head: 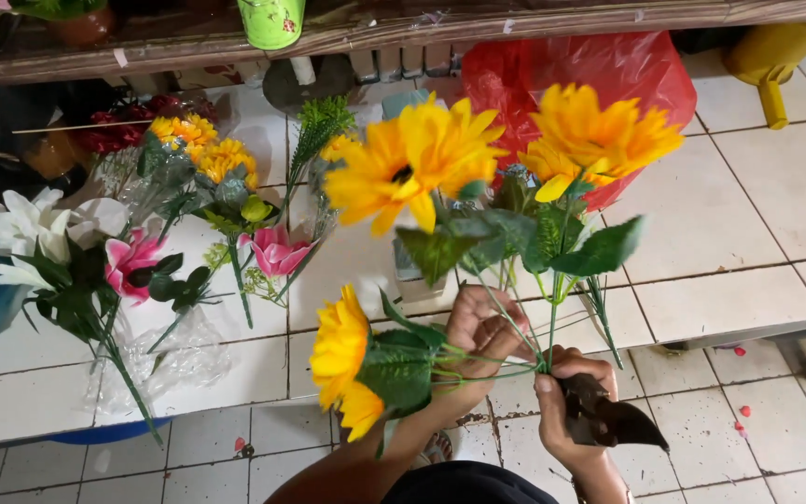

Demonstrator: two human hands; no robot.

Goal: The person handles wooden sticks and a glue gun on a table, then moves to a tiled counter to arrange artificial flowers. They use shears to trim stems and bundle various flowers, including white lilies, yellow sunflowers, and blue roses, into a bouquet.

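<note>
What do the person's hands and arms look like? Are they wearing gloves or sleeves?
No gloves: both the left hand and the right hand are bare, with bare forearms and no sleeves in sight. I see no rings. The right wrist is partly cut off, so I cannot tell about a bracelet.

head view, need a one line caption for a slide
Left hand grips a bunch of yellow artificial sunflowers by the stems while the right hand holds dark pruning shears above a white tiled floor.

Sunflower bunch [478, 187] stands right of the lilies [48, 252], before the plastic bag [599, 75].
</note>
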